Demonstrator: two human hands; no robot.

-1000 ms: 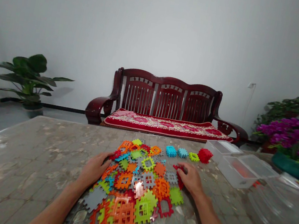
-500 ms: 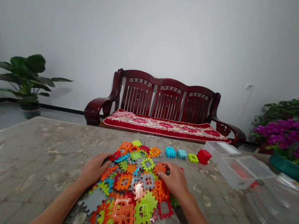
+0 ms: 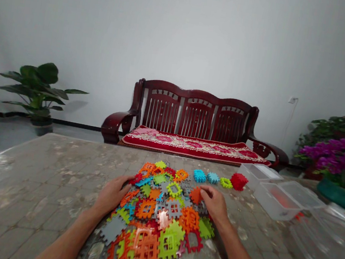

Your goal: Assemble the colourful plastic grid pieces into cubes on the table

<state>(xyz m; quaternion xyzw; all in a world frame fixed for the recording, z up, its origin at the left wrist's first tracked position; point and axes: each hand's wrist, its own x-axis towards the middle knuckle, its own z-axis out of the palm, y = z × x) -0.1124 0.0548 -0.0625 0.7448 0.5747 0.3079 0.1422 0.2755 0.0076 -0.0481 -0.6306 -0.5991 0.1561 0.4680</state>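
A heap of flat interlocking plastic tiles point(image 3: 159, 218) in orange, green, red, grey and blue lies on the marbled table point(image 3: 37, 187) in front of me. My left hand point(image 3: 111, 196) rests on the heap's left edge, fingers bent over a red tile. At the heap's right side my right hand point(image 3: 215, 204) pinches an orange tile point(image 3: 196, 194), tilted up off the pile. Beyond the heap stand two blue tile cubes point(image 3: 199, 176), a green piece point(image 3: 226, 182) and a red cube point(image 3: 238, 181) in a row.
Clear plastic boxes point(image 3: 276, 196) and lids sit at the right of the table, with a pot of purple flowers point(image 3: 344, 170) behind them. A dark wooden bench point(image 3: 195, 126) with a red cushion stands past the table. A leafy plant point(image 3: 37, 90) is on the floor at left.
My right hand slid left from a red tile to the heap's middle, then drew back right with an orange tile lifted in its fingers. The left hand stayed put.
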